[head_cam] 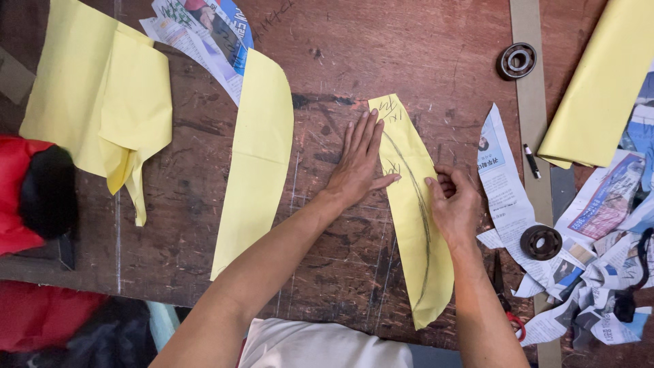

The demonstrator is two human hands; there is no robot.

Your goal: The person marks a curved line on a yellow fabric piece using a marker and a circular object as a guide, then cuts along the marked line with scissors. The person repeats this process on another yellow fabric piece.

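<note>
A long curved yellow fabric piece (415, 232) lies on the scratched brown wooden table (381, 48), with a dark curved line drawn along its length and scribbles near its top. My left hand (357, 163) lies flat with its fingers stretched out. The palm rests on the wood at the piece's left edge and the thumb touches the fabric. My right hand (453, 204) sits on the piece's right edge with its fingers curled in. Anything inside them is hidden.
A second curved yellow piece (255, 163) and a folded yellow sheet (102, 95) lie to the left. A yellow roll (603, 82), newspaper scraps (501, 177), two metal bearings (516, 60) (541, 242), a black marker (531, 161), red-handled scissors (507, 307) and a beige strip (535, 116) lie right. Red cloth (20, 197) sits far left.
</note>
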